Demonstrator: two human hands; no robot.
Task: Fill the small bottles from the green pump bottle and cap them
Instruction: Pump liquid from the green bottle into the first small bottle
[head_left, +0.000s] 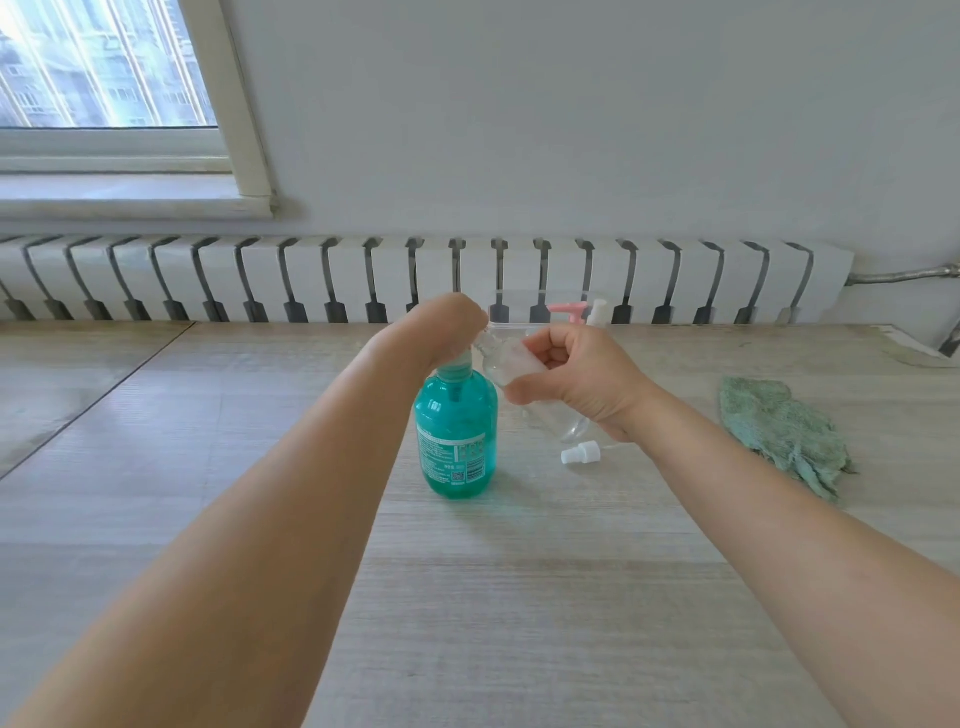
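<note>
The green pump bottle (456, 436) stands upright in the middle of the wooden table (467, 571). My left hand (436, 332) lies on top of its pump head and hides it; how the fingers lie is not visible. My right hand (576, 379) grips a small clear bottle (511, 364), tilted with its open mouth up against the pump's spout. A white spray cap (580, 453) lies on the table just right of the green bottle, below my right hand.
A clear bag (514, 312) behind my hands holds a pink pump top (569, 310) and a white bottle top (597, 312). A green cloth (779, 431) lies crumpled at the right. A white radiator (415, 275) runs along the wall behind the table.
</note>
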